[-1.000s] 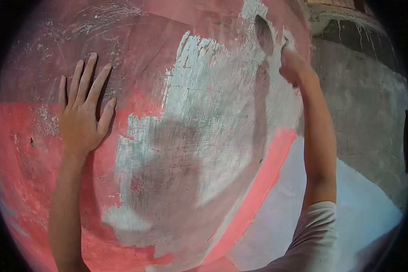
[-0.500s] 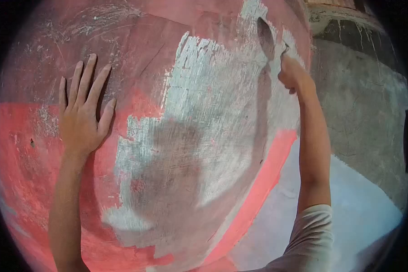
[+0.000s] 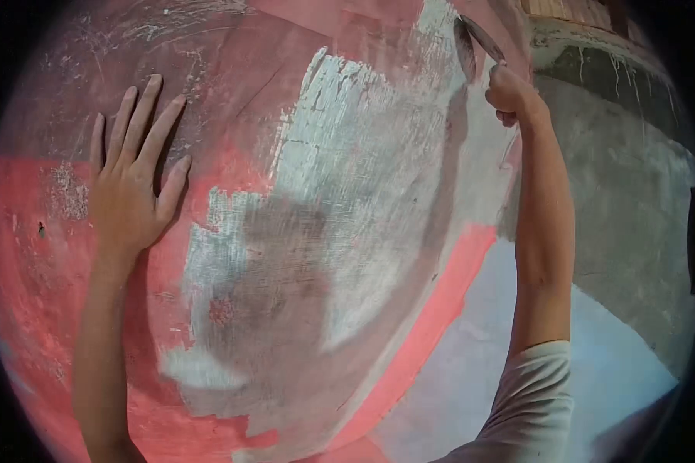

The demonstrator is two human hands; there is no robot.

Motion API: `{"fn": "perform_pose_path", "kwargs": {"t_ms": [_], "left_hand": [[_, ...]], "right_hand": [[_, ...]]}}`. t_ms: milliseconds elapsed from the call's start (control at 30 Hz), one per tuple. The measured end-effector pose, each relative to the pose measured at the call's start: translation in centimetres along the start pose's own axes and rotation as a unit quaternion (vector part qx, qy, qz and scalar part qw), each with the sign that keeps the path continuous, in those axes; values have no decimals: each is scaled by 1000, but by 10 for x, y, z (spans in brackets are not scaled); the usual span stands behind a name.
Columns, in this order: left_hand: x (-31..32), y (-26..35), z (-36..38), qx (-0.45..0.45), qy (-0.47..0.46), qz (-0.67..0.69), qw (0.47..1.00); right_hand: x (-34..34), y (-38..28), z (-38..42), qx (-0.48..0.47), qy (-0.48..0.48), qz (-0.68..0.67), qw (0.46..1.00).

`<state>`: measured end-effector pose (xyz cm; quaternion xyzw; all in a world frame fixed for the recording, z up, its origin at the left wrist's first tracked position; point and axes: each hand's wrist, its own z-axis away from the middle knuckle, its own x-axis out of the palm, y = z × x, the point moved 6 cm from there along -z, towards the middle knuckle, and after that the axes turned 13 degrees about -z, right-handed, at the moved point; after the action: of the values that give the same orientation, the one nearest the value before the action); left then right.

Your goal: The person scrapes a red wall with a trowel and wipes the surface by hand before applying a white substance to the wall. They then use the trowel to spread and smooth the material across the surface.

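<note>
My left hand lies flat against a painted wall, fingers spread, partly on the dull reddish-brown paint and partly on the bright pinkish-red. High on the right, my right hand is closed around the handle of a trowel. The trowel's narrow dark blade points up and left, its tip at the wall near a pale scraped strip. The blade's shadow falls just left of it. Most of the handle is hidden in my fist. Between my hands spreads a large pale patch where the paint is scraped away.
A bright pinkish-red band runs diagonally at lower right, beside a pale bluish-grey surface. Farther right stands a grey wall with whitish drips near its top. My head and arm cast shadows over the scraped patch.
My right hand has moved slightly up and right, and the trowel blade now shows more clearly, angled up-left. My left hand stays flat on the wall; the view has shifted a little.
</note>
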<state>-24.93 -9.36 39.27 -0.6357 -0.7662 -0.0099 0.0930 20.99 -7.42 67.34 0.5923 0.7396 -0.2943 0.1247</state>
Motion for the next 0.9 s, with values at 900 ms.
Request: {"fn": "perform_pose_path", "kwargs": {"t_ms": [900], "left_hand": [[7, -4, 4, 2, -18, -29, 999]], "right_hand": [[34, 7, 6, -13, 7, -6, 1000]]}}
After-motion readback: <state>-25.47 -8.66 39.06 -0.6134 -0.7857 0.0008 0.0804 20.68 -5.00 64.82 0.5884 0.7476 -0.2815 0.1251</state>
